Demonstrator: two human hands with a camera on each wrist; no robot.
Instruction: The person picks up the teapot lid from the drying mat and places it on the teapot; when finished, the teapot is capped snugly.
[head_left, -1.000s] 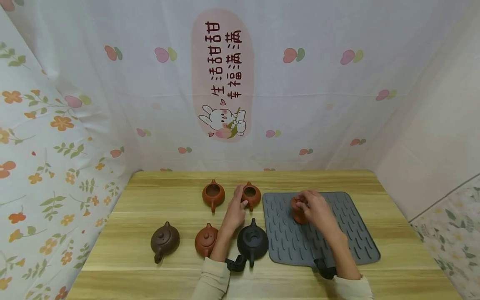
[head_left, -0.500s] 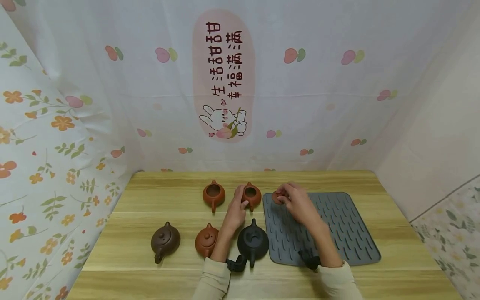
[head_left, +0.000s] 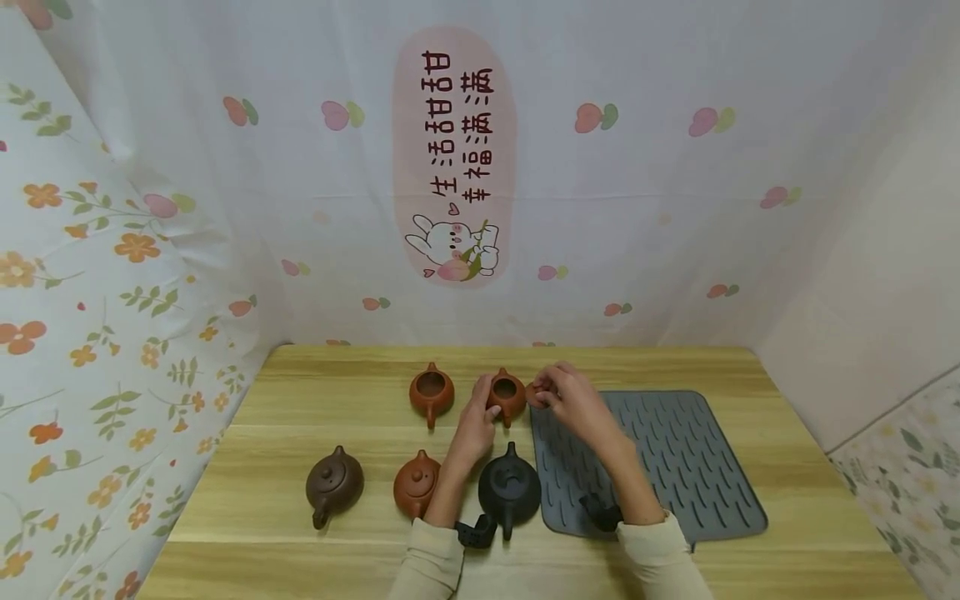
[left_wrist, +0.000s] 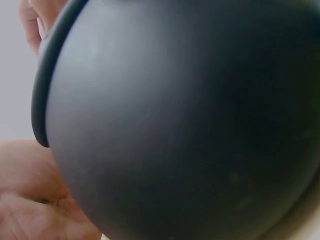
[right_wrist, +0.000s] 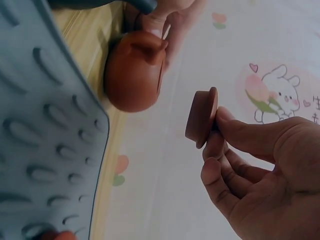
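My left hand (head_left: 474,425) grips the side of a small reddish clay teapot (head_left: 517,407), whose top is uncovered. In the head view its thumb lies near the teapot's handle. My right hand (head_left: 579,407) pinches a round clay teapot lid (head_left: 533,396) by the knob, just right of that teapot. Seen from the right wrist, the lid (right_wrist: 201,119) is tilted on edge in the air, apart from the teapot (right_wrist: 134,82). A black teapot (left_wrist: 165,115) fills most of the left wrist view and hides most of the left hand.
Another uncovered reddish teapot (head_left: 431,407) stands at the back left. Nearer are a lidded reddish teapot (head_left: 412,483), a dark brown one (head_left: 334,483) and the black teapot below my left forearm. A grey ridged mat (head_left: 675,450) lies right, with a small orange-red thing (right_wrist: 65,235) on it.
My right hand has lifted the lid from the grey mat and carried it left, close beside the uncovered teapot. My left hand stays on that teapot.
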